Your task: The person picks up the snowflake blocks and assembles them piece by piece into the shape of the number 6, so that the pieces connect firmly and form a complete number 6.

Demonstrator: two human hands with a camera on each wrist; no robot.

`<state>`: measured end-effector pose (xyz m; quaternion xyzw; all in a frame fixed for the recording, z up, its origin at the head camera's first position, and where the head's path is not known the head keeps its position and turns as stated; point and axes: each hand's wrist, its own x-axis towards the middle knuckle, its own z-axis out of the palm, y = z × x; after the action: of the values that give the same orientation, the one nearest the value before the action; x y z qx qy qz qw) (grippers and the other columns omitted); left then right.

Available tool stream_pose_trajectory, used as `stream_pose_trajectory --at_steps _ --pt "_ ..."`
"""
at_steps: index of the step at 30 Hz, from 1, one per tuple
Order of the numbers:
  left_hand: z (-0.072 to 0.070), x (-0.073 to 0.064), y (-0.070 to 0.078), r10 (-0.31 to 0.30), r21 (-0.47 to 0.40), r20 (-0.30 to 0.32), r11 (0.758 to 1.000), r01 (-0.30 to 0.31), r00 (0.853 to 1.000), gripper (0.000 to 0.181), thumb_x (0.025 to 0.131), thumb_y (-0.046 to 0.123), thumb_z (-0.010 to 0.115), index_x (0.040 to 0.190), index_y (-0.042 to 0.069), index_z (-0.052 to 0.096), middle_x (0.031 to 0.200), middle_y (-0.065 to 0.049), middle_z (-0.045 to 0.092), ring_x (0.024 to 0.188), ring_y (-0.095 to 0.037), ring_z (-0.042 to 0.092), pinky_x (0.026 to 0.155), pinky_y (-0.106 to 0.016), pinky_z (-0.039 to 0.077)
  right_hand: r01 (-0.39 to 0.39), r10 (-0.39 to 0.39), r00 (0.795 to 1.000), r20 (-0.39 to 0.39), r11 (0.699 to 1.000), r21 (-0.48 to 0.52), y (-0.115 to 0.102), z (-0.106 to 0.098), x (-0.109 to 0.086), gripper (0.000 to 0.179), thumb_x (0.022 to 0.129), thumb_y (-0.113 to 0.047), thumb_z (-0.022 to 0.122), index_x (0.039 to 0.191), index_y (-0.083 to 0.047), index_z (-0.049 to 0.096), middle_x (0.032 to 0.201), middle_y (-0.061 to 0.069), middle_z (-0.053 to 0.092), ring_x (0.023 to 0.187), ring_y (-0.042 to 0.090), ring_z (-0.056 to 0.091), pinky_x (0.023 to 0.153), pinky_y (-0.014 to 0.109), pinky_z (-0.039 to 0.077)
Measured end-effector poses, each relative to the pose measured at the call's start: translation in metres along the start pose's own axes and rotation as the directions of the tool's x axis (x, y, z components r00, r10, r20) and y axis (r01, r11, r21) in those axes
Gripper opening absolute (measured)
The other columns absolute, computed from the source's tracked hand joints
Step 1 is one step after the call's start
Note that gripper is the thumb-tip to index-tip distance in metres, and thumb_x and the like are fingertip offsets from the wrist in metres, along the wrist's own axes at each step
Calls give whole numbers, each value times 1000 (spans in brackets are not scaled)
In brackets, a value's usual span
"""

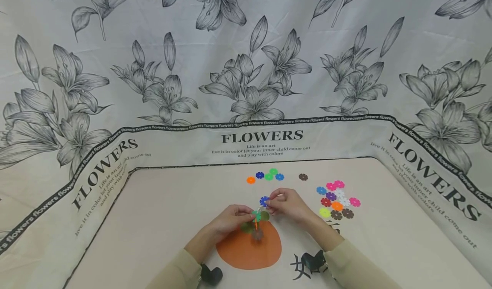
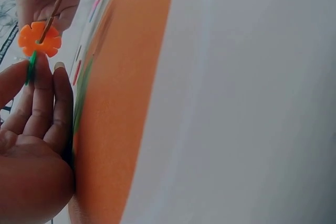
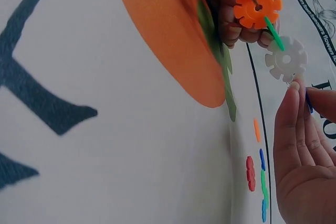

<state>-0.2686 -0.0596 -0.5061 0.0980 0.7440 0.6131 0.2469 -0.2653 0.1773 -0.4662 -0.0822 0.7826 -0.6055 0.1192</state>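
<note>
Above a printed orange fruit (image 1: 250,252), both hands hold a short chain of notched, flower-shaped plastic discs. My left hand (image 1: 230,220) pinches the green disc (image 2: 31,66) between thumb and fingertips. My right hand (image 1: 290,204) pinches the blue disc (image 1: 263,201), seen edge-on in the right wrist view. Between blue and green sits a translucent white disc (image 3: 286,59), its lower edge at the right fingertips. An orange disc (image 3: 257,7) joins the green one's other side, and a brown disc (image 1: 257,235) hangs at the chain's lower end.
Loose discs in several colours lie in a cluster (image 1: 336,199) to the right, pink, white, brown and yellow among them. Farther back are an orange disc (image 1: 250,180), green and blue ones, and a lone brown disc (image 1: 303,176). Patterned flower cloth (image 1: 265,152) rises behind the table.
</note>
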Motion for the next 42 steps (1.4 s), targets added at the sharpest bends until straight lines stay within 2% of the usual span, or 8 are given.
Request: stream_pose_trajectory --at_steps 5,10,15,21,29,37,42 --pt "0 0 1 -1 1 -10 1000 1 1000 25 100 25 68 111 3 73 100 -6 76 103 -18 63 108 -47 41 0 0 1000 28 1000 7 2 1 1 41 97 -11 69 132 8 56 93 17 76 79 21 71 78 34 61" --pt "1 -1 2 12 -4 -31 1000 -12 999 26 100 26 68 110 3 73 100 -6 76 102 -18 64 110 -49 39 14 -15 998 57 1000 21 5 3 2 36 98 -10 67 128 8 63 94 17 76 78 17 69 77 31 61" --pt "2 -3 2 15 9 -40 1000 -15 999 24 99 25 70 107 2 73 97 -5 75 99 -18 62 101 -42 44 23 -26 997 66 998 55 7 4 0 35 98 -8 67 128 10 64 98 24 74 76 15 69 76 28 60" --pt "3 -4 1 10 48 -32 999 -8 999 17 98 20 71 104 4 74 91 -4 74 90 -18 62 85 -31 49 19 -26 995 95 997 75 11 4 -3 37 99 -7 65 131 10 62 100 24 74 77 14 68 78 27 60" --pt "4 -5 3 -20 44 -25 999 21 999 16 99 18 70 104 4 74 90 -4 73 87 -17 63 83 -29 52 20 -33 989 145 996 92 11 3 -5 39 99 -4 64 133 13 59 96 18 75 78 14 67 77 27 59" --pt "1 -3 0 39 15 13 999 -39 999 17 98 15 69 104 0 74 88 -4 74 84 -14 64 80 -26 52 20 -36 985 171 995 93 10 2 -4 38 99 -3 62 134 13 58 96 19 75 79 15 67 80 31 60" --pt "-2 -2 1 20 -1 33 1000 -20 999 19 98 17 70 105 0 74 89 -4 75 85 -13 66 83 -25 52 18 -37 981 192 995 101 8 0 -3 37 100 -3 60 134 13 58 97 17 75 80 14 68 81 31 60"
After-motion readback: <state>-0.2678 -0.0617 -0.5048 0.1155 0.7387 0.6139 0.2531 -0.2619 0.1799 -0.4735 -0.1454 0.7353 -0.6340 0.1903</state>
